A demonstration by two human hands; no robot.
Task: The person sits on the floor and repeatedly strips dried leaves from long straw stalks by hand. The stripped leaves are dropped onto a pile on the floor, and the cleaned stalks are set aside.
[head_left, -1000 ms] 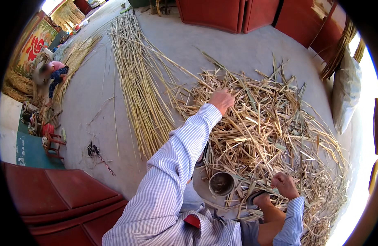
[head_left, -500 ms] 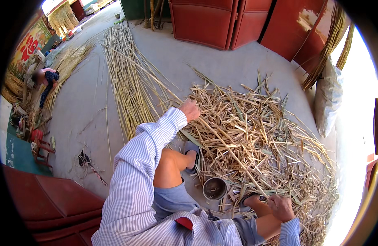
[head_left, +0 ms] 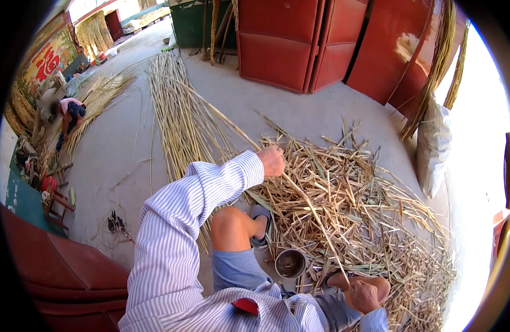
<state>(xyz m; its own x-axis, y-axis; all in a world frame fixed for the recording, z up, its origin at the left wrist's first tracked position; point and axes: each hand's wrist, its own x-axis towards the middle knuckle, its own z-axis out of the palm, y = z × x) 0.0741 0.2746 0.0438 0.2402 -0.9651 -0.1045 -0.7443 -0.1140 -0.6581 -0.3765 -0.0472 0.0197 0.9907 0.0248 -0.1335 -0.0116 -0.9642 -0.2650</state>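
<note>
A long pale reed stalk (head_left: pixel 315 209) slants across in front of me, from the far left down to my right knee. My left hand (head_left: pixel 272 161) is closed round it partway along, arm stretched forward over the pile. Down by the right knee, my right hand (head_left: pixel 364 295) is closed at the stalk's near end; whether it also holds a small tool is hidden by the fingers. Beneath the stalk lies a broad heap of dry, stripped leaf sheaths (head_left: pixel 338 188). Between my feet stands a round metal bowl (head_left: pixel 291 263) with something dark in it.
Long peeled stalks (head_left: pixel 180 110) lie in a bundle at the far left. A white sack (head_left: pixel 433 149) leans by the right wall. Red doors (head_left: pixel 277 55) stand at the back. Another person (head_left: pixel 71 113) crouches beside reeds at far left, near a small stool (head_left: pixel 58 207).
My left hand has shifted right and nearer along with the stalk. The right hand has moved slightly left and lower. The whole view has tilted a little upward.
</note>
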